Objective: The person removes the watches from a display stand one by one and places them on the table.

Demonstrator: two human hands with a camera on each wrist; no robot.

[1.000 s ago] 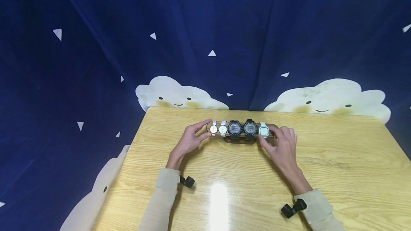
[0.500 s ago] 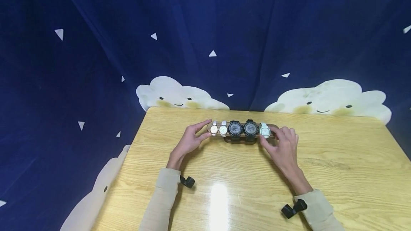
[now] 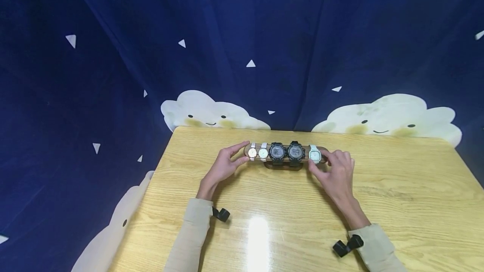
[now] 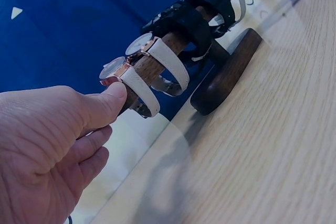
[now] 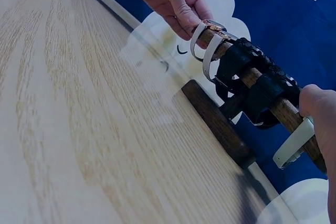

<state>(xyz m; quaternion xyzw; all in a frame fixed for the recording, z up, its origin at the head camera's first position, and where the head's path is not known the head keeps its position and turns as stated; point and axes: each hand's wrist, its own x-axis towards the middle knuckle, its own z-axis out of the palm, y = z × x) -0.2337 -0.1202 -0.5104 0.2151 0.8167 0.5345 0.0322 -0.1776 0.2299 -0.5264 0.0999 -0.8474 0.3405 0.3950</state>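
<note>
A dark wooden watch stand (image 5: 218,124) stands on the table, its bar carrying several wristwatches. My left hand (image 3: 222,165) grips the bar's left end, thumb close against the outermost watch in the left wrist view. Two small white-strapped watches (image 3: 252,153) with rose-gold cases sit nearest that hand. Beside them are two chunky black watches (image 3: 295,152). Towards the right end, a pale mint square-faced watch (image 3: 314,155) is looped on the bar. My right hand (image 3: 338,175) pinches this mint watch between thumb and fingers. A stretch of bare bar (image 5: 286,114) shows between it and the black watches.
The wooden table (image 3: 295,213) meets a dark blue curtain (image 3: 242,20) with white triangles and smiling clouds at its back edge. Black wrist cameras (image 3: 222,214) sit at both cuffs.
My right hand has slid the mint watch a little to the right along the bar, widening the gap from the black watches. My left hand stays on the left end.
</note>
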